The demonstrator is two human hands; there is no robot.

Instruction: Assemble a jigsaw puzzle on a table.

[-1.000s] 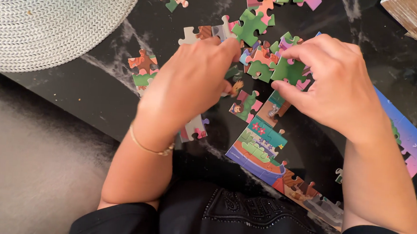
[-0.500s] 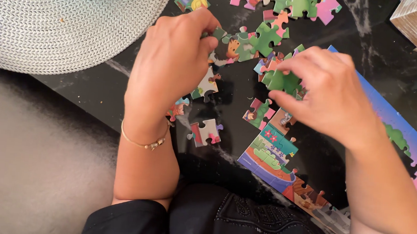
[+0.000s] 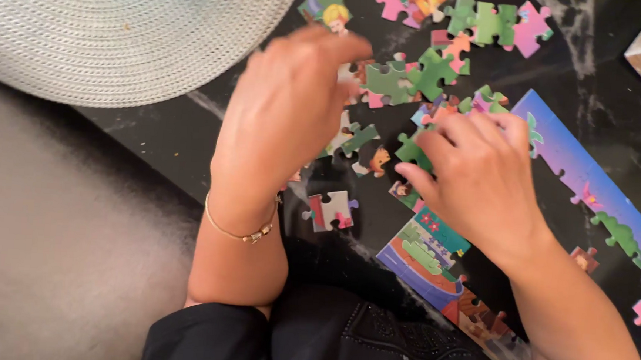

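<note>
Nearest the person, an assembled puzzle strip [image 3: 434, 257] is lying along the front edge of the dark marbled desk [image 3: 153, 129], its straight border edge facing the lap, as though it is forming the frame's bottom side. Just beside it, a loose red-and-grey piece [image 3: 331, 210] is sitting alone.

The right hand [image 3: 476, 178] is arching palm-down over the strip's upper end, fingers curled and pressing on a green piece [image 3: 411, 150]; whether it is gripping the piece or only holding it flat cannot be told.

The left hand [image 3: 291, 115], with a thin gold bracelet [image 3: 239, 231] at the wrist, is reaching further out, fingers loosely bent and blurred above the scattered pieces [image 3: 401, 77]; any hold is hidden.

Beyond, a second joined blue-purple strip [image 3: 594, 189] is running along the right, and a woven grey placemat [image 3: 107, 33] is lying at the far left.
</note>
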